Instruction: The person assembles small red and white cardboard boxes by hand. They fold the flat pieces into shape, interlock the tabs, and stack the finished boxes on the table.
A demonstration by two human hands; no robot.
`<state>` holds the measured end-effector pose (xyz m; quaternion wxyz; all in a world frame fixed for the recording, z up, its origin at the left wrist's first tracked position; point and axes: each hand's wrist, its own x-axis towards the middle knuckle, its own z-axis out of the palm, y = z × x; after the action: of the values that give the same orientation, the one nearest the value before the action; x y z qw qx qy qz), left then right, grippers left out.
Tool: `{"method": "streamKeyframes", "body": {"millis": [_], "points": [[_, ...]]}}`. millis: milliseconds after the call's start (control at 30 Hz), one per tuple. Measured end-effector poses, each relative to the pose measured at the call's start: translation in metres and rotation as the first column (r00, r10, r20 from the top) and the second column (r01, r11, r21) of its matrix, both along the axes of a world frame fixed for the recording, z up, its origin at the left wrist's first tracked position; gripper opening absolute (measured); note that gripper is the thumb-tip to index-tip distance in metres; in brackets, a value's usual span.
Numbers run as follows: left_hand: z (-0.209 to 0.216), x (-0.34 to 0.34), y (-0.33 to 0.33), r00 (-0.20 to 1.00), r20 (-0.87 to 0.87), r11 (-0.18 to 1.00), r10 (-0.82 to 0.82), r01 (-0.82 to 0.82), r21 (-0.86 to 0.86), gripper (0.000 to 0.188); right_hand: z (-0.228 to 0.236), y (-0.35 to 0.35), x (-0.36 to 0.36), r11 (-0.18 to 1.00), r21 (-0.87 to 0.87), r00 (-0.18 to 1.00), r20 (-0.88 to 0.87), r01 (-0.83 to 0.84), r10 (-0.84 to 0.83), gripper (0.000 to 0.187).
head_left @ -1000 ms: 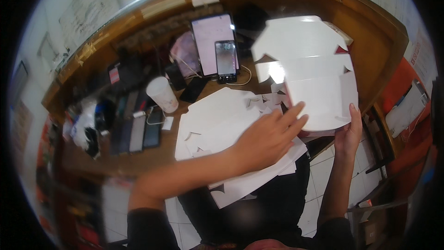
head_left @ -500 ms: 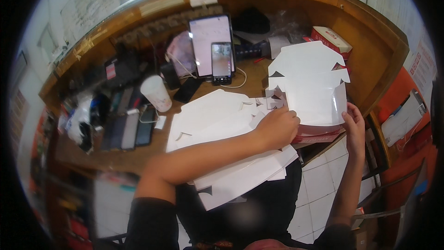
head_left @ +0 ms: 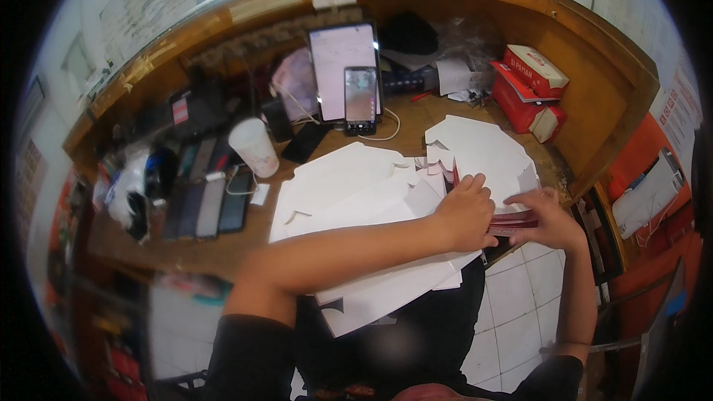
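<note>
A partly folded cardboard box point(head_left: 483, 148), white inside and red outside, sits at the right front of the desk. My left hand point(head_left: 466, 215) is closed on its left side near the front corner, fingers curled. At the front right, my right hand point(head_left: 548, 219) grips the red front wall between thumb and fingers. Left of the box lie white cardboard blanks point(head_left: 338, 186), overlapping each other under my left forearm. One white sheet point(head_left: 394, 289) reaches past the desk's front edge over my lap.
A tablet point(head_left: 345, 52) stands at the back with a phone point(head_left: 361, 100) before it. A paper cup point(head_left: 254, 147) and several phones point(head_left: 210, 204) stand or lie to the left. Red boxes point(head_left: 523, 100) are stacked at the back right, against the desk's raised wooden wall point(head_left: 609, 67).
The upright white panel of the box has come down and lies lower, uncovering the stacked red boxes behind. My right hand has moved left onto the front wall; my left hand has shifted slightly right.
</note>
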<state>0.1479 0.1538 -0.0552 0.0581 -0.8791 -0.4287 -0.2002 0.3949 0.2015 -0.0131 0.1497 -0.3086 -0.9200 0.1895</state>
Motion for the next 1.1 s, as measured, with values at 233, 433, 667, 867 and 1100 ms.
{"method": "streamKeyframes", "body": {"millis": [233,433,667,867,1100], "points": [[-0.007,0.015,0.040,0.990,-0.131,0.914,-0.059,0.001,-0.405,0.029,-0.028,0.028,0.004,0.969,0.217,0.932,0.311,0.119,-0.184,0.031],[-0.009,0.010,0.030,1.000,-0.001,0.950,-0.018,0.017,-0.313,0.041,-0.026,0.011,-0.008,0.973,0.202,0.983,0.124,0.109,-0.136,0.012],[0.020,-0.044,-0.009,0.887,0.078,0.837,0.456,-0.397,-0.378,0.065,-0.029,0.004,0.009,0.967,0.199,0.968,0.162,0.156,-0.189,0.015],[-0.009,-0.078,-0.028,0.732,0.331,0.687,0.596,-0.250,-0.682,0.092,-0.003,-0.016,-0.003,0.964,0.200,0.984,-0.047,0.177,-0.171,0.036],[-0.019,-0.084,-0.047,0.187,0.552,0.503,0.813,0.253,-0.826,0.065,0.002,-0.041,-0.029,0.972,0.201,0.965,-0.251,0.126,-0.073,0.035]]}}
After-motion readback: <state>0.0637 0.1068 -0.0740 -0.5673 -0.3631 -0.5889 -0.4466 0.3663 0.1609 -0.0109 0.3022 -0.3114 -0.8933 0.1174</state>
